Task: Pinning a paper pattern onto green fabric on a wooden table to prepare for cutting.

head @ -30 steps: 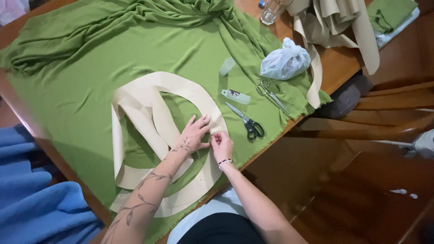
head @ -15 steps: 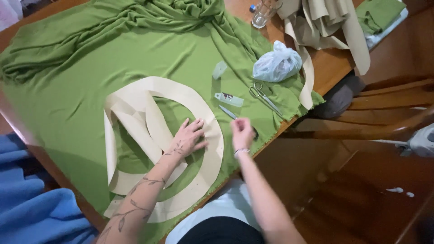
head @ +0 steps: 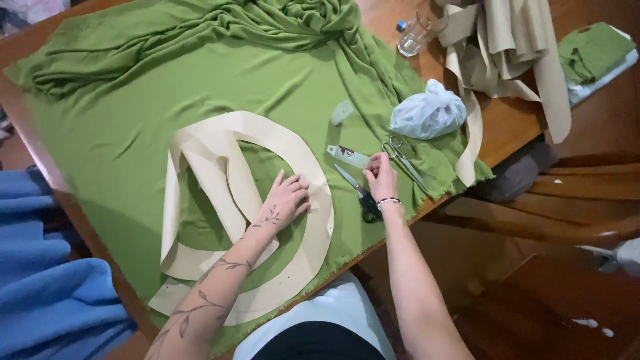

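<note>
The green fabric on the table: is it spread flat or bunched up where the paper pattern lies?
Spread flat there: the green fabric lies smooth under the cream paper pattern, pressed by the left hand. Its far end is bunched in folds.

Around the wooden table point(head: 513, 123): tied plastic bag point(head: 427, 113), drinking glass point(head: 413, 37), beige fabric strips point(head: 513, 40) on it; blue blanket point(head: 47, 293), wooden chair point(head: 567, 207) beside.

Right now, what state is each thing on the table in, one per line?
Green fabric: spread flat, bunched at the far end.
Paper pattern: lying on the fabric, pressed by the left hand.
Black scissors: closed, beside the right hand.
Silver scissors: lying flat.
Plastic bag: knotted shut.
Glass: upright.
</note>
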